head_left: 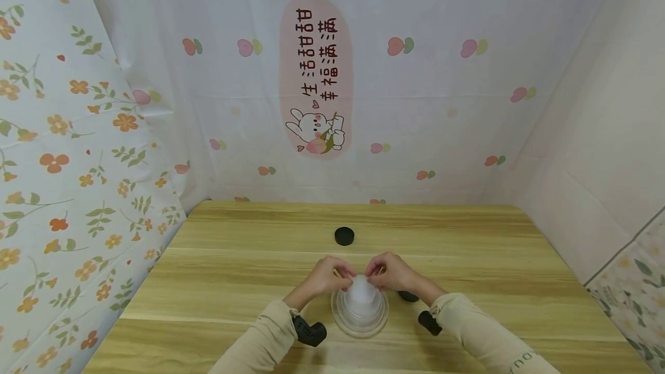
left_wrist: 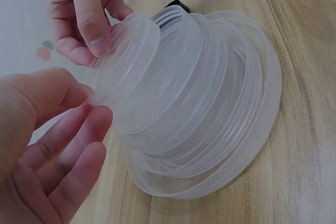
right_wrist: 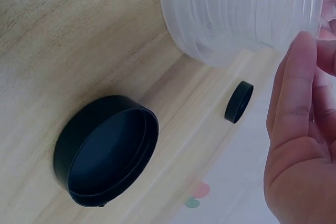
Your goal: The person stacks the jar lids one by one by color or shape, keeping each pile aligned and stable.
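Observation:
A translucent white plastic stack of stepped rings (head_left: 359,303), widest at its base and narrowing upward, stands on the table in front of me. My left hand (head_left: 331,276) pinches the narrow top ring from the left with thumb and forefinger. From the opposite side my right hand (head_left: 393,273) pinches the same ring. The left wrist view shows both hands' fingertips at the edge of this top ring (left_wrist: 134,51), with the wider rings nested below it. The other fingers of my left hand are loosely bent beside the stack.
A round black cap (head_left: 344,236) lies on the wooden table (head_left: 249,241) beyond the stack. A second black cap (right_wrist: 107,153), its hollow side showing, lies near my right wrist. Dark wrist-worn devices sit at both cuffs. Printed cloth hangs behind the table and on its left.

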`<state>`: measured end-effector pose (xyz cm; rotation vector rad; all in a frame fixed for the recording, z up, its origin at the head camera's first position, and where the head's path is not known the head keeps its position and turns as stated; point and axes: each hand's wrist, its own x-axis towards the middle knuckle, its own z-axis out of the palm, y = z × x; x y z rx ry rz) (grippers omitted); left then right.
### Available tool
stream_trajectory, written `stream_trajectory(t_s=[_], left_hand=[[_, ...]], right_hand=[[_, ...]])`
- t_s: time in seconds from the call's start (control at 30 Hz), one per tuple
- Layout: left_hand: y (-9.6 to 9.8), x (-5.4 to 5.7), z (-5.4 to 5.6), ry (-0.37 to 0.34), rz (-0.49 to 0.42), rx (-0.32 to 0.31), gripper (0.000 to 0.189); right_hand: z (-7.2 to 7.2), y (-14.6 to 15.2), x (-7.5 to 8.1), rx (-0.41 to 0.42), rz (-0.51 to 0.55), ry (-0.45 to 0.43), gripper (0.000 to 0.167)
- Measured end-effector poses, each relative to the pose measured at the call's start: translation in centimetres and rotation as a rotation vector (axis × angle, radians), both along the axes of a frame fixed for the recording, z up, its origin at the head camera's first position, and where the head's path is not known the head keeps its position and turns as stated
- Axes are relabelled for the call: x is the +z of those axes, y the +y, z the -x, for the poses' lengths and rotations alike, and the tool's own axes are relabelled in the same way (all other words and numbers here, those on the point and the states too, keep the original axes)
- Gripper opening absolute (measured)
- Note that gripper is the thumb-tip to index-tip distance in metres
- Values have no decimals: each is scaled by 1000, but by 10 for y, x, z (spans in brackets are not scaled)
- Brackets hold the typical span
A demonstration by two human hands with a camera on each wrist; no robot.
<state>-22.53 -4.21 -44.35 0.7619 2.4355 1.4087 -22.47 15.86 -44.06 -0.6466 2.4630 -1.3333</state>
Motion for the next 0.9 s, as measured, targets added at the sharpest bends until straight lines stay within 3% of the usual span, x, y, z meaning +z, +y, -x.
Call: stream_trajectory(t_s=[0.27,0.4,0.63,0.9], left_hand=[[-2,-2,1,60,24,-32,13],[-2,-3,1,89,55,-29,13],[-2,-5,1,80,63,-26,14],[-2,-6,2,73,64,-28,14]], right_hand=[[-4,-1,2,-4,30,-34,5],[-11,-5,11,-2,37,-41,4],[-20,-9,24,1,43,-34,4],[-20,-9,22,3,32,-29,3]])
